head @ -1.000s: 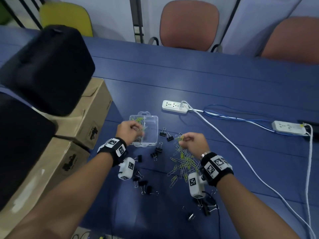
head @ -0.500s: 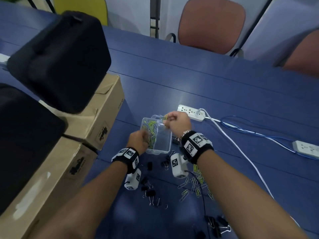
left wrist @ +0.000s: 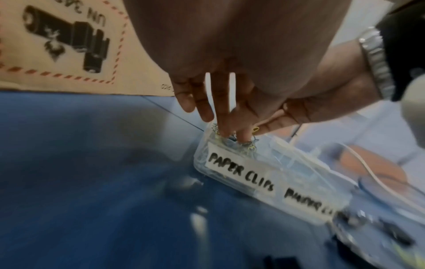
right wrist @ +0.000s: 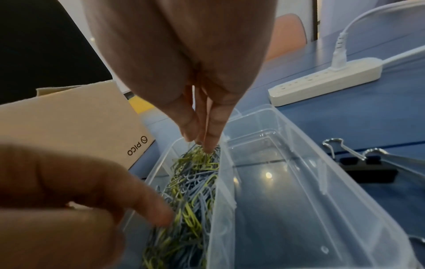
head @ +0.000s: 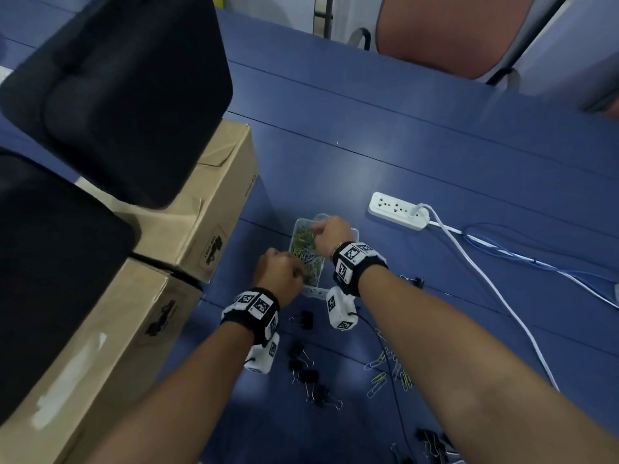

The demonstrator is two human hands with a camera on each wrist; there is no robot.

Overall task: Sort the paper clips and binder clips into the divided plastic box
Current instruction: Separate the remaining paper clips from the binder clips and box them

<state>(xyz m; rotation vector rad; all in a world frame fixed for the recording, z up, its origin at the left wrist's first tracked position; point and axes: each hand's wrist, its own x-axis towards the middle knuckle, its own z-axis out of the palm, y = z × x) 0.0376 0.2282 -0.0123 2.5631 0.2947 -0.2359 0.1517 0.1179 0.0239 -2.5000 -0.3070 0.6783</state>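
Note:
The clear divided plastic box (head: 315, 291) lies on the blue table. Its left compartment holds a heap of yellow-green and blue paper clips (head: 303, 244) (right wrist: 190, 191); the right compartment (right wrist: 287, 200) looks bare. A "PAPER CLIPS" label (left wrist: 239, 171) is on its near wall. My right hand (head: 330, 234) points down at the far end of the heap, fingertips (right wrist: 207, 143) pinched together on clips. My left hand (head: 281, 269) is at the near left corner, its fingers (left wrist: 230, 127) straight and dipping into the heap. Loose paper clips (head: 385, 373) and black binder clips (head: 306, 371) lie nearer me.
Two cardboard boxes (head: 214, 209) with black cases (head: 127, 88) on top stand close to the left of the plastic box. A white power strip (head: 397, 211) lies to its far right, with a white cable (head: 495, 289) running right. More binder clips (head: 432, 440) lie near the front edge.
My right hand left the loose clip pile on the table, crossed to the box and came down onto the left compartment. My left hand stayed at the box's near left corner.

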